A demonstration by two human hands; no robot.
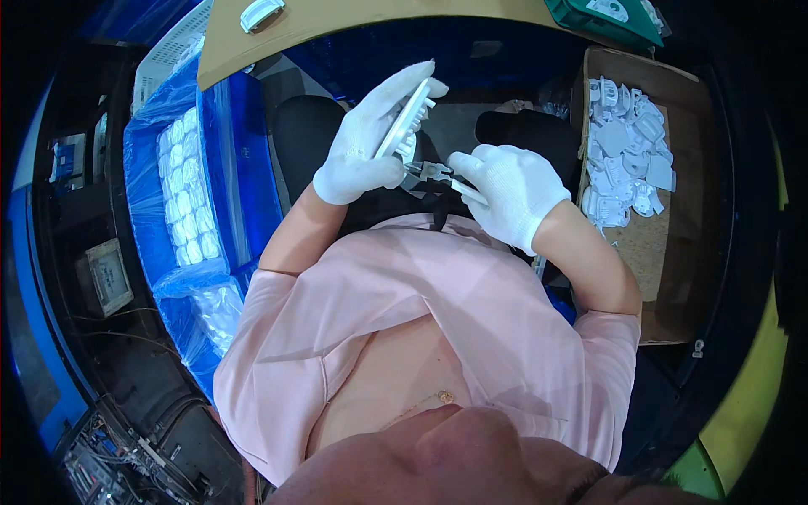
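In a white knit glove, my left hand (353,151) is closed around a white molded plastic part (404,126), held tilted, with its ribbed side turned to the right. My right hand (518,189), gloved the same way, grips cutting pliers (469,193) with pale handles. Their metal jaws point left and sit at the lower end of the part, near my left thumb. Whether the jaws touch the plastic I cannot tell. Both hands are in front of my torso, above my lap.
On the right stands a cardboard box (692,160) with a heap of small white plastic pieces. To the left, a blue crate (257,160) lined with film holds rows of white parts. Ahead, a tan tabletop (362,17) bears another white part (261,14) and a green case (581,18).
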